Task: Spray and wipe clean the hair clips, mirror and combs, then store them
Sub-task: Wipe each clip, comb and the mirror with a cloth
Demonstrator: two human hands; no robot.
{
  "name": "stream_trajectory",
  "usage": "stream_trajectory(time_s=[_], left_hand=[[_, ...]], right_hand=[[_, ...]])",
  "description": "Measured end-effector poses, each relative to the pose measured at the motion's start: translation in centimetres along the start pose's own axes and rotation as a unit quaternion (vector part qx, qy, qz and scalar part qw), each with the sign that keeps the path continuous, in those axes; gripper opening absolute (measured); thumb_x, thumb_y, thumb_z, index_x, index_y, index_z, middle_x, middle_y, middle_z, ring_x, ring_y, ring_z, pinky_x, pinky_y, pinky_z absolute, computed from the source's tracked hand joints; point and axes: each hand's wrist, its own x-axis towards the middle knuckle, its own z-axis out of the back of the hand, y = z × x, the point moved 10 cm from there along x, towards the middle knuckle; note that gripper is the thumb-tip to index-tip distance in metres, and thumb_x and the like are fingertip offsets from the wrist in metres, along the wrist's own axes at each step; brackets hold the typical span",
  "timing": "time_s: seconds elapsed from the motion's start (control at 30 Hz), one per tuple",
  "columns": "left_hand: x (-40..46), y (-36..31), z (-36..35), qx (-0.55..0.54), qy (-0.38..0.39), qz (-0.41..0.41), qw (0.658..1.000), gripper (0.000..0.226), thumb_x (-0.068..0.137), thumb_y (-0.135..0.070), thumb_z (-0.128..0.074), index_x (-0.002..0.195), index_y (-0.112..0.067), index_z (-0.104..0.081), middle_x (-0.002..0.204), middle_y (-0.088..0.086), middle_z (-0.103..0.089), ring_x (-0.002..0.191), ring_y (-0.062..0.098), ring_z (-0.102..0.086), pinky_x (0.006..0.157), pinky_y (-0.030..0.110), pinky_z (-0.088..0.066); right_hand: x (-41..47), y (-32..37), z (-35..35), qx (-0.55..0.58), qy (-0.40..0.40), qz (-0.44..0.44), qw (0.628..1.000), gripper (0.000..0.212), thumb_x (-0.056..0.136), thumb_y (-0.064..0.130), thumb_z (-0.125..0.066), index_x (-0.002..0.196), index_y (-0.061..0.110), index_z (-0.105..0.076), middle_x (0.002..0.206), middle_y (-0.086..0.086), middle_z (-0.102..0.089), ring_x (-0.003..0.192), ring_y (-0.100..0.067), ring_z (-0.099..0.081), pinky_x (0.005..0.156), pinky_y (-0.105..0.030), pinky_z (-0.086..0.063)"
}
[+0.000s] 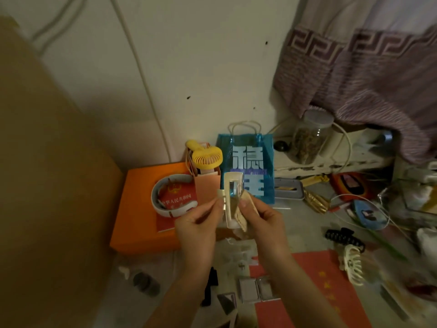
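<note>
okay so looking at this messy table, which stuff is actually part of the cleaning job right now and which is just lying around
Part of the job:
cream rectangular hair clip, pinched by left hand
wiping cloth, held against it by right hand
black claw clip
white claw clip
small folding mirror

Just lying about:
yellow handheld fan
blue gift bag
orange box
glass jar

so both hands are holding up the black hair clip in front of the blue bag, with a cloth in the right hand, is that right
Not quite: the hair clip held up by the left hand and right hand is cream, not black. The head view shows it in front of the blue bag, with the cloth in the right hand. A black clip lies on the table.
</note>
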Motion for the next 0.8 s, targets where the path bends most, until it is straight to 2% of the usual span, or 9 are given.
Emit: stream_trajectory(time_s=[0.07, 0.17, 0.23, 0.33, 0.43, 0.57, 0.67, 0.73, 0.8], left_hand=[[0.2, -1.5, -0.2, 0.006, 0.009, -0.030, 0.999, 0.017, 0.079, -0.013, -0.070, 0.095, -0.020, -0.074, 0.090, -0.005, -0.075, 0.090, 0.010, -0.069, 0.080, 0.024, -0.054], [0.7, -3.9, -0.6, 0.024, 0.027, -0.085, 0.996, 0.021, 0.078, -0.009, -0.071, 0.095, -0.021, -0.074, 0.092, -0.015, -0.073, 0.091, 0.003, -0.068, 0.078, 0.017, -0.053], [1.1, -5.7, -1.2, 0.027, 0.047, -0.105, 0.993, 0.023, 0.078, -0.006, -0.071, 0.093, -0.024, -0.073, 0.092, -0.019, -0.072, 0.090, -0.001, -0.067, 0.073, 0.012, -0.051], [2.0, -8.0, -2.4, 0.040, 0.078, -0.103, 0.991, 0.029, 0.079, -0.010, -0.072, 0.097, -0.031, -0.066, 0.085, -0.019, -0.069, 0.083, -0.015, -0.062, 0.063, 0.003, -0.046], [3.2, -9.9, -4.0, 0.059, 0.145, -0.075, 0.985, 0.036, 0.083, -0.024, -0.069, 0.109, -0.043, -0.053, 0.098, -0.028, -0.056, 0.080, -0.025, -0.054, 0.060, 0.000, -0.044], [4.6, -13.8, -5.5, 0.053, 0.192, -0.084, 0.976, 0.038, 0.084, -0.026, -0.068, 0.116, -0.040, -0.053, 0.100, -0.021, -0.064, 0.083, -0.008, -0.064, 0.069, 0.017, -0.055], [5.6, -16.9, -5.8, 0.036, 0.200, -0.120, 0.972, 0.057, 0.066, -0.041, -0.081, 0.117, -0.034, -0.058, 0.106, -0.008, -0.068, 0.099, 0.011, -0.066, 0.089, 0.034, -0.053], [5.9, -18.8, -6.4, 0.043, 0.220, -0.135, 0.965, 0.074, 0.061, -0.048, -0.080, 0.127, -0.026, -0.055, 0.110, -0.006, -0.068, 0.105, 0.013, -0.064, 0.094, 0.038, -0.051], [6.2, -20.8, -6.5, 0.054, 0.222, -0.161, 0.960, 0.076, 0.060, -0.049, -0.078, 0.129, -0.024, -0.056, 0.113, -0.002, -0.069, 0.106, 0.015, -0.065, 0.095, 0.043, -0.051]], right_hand=[[-0.1, 1.5, -0.4, 0.010, 0.017, 0.017, 1.000, 0.024, 0.082, 0.021, -0.064, 0.104, 0.016, -0.072, 0.090, -0.014, -0.073, 0.076, -0.027, -0.069, 0.061, -0.035, -0.056], [0.0, 4.0, -0.6, 0.017, 0.026, 0.064, 0.997, 0.022, 0.077, 0.024, -0.066, 0.097, 0.021, -0.074, 0.091, -0.011, -0.074, 0.084, -0.026, -0.070, 0.069, -0.035, -0.057], [0.1, 5.7, -0.7, 0.018, 0.028, 0.092, 0.995, 0.028, 0.073, 0.030, -0.067, 0.098, 0.020, -0.075, 0.091, -0.014, -0.073, 0.083, -0.026, -0.069, 0.067, -0.035, -0.055], [0.6, 7.9, -0.7, 0.020, 0.026, 0.115, 0.993, 0.036, 0.071, 0.032, -0.066, 0.103, 0.015, -0.073, 0.090, -0.014, -0.073, 0.080, -0.026, -0.069, 0.063, -0.032, -0.055], [1.2, 10.5, -1.0, 0.022, 0.028, 0.147, 0.988, 0.035, 0.074, 0.031, -0.065, 0.103, 0.013, -0.073, 0.089, -0.016, -0.072, 0.081, -0.030, -0.068, 0.067, -0.035, -0.055], [1.5, 14.8, -2.1, 0.029, 0.060, 0.190, 0.980, 0.024, 0.079, 0.028, -0.062, 0.096, 0.016, -0.074, 0.090, -0.022, -0.070, 0.079, -0.030, -0.066, 0.067, -0.033, -0.054], [1.7, 18.1, -2.9, 0.041, 0.080, 0.211, 0.973, 0.029, 0.079, 0.026, -0.062, 0.104, 0.017, -0.072, 0.096, -0.016, -0.072, 0.089, -0.031, -0.068, 0.078, -0.039, -0.056], [1.7, 20.1, -3.4, 0.040, 0.089, 0.233, 0.967, 0.031, 0.079, 0.027, -0.062, 0.107, 0.016, -0.071, 0.097, -0.016, -0.072, 0.091, -0.034, -0.068, 0.079, -0.042, -0.055], [1.6, 21.9, -3.7, 0.041, 0.096, 0.250, 0.963, 0.034, 0.080, 0.027, -0.062, 0.110, 0.013, -0.070, 0.098, -0.017, -0.072, 0.092, -0.036, -0.067, 0.080, -0.046, -0.054]])
